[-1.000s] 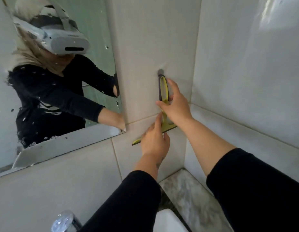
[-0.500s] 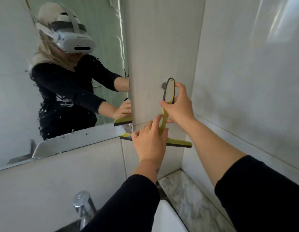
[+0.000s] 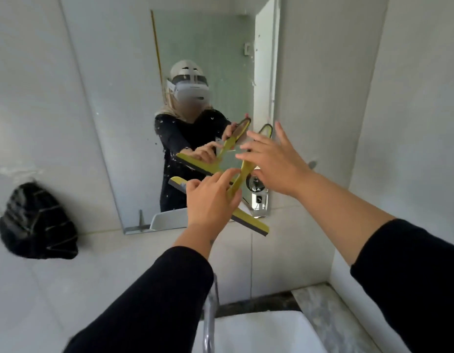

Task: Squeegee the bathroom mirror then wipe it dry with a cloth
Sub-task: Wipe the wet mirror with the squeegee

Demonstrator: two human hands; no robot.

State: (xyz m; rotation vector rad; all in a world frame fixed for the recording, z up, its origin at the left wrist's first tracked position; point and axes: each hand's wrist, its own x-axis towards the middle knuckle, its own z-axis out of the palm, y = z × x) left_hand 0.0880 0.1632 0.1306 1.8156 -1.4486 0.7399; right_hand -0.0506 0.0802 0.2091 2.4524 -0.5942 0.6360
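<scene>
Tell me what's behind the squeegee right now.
Behind the squeegee is the mirror's lower right corner, still speckled with droplets, and wall tile below it. The left hand and right hand cover part of the handle, so the glass behind them is hidden.

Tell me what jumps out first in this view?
The yellow squeegee held in front of the mirror, pinched by the left hand while the right hand spreads open by its handle. A black cloth hangs on the wall, far left.
</scene>
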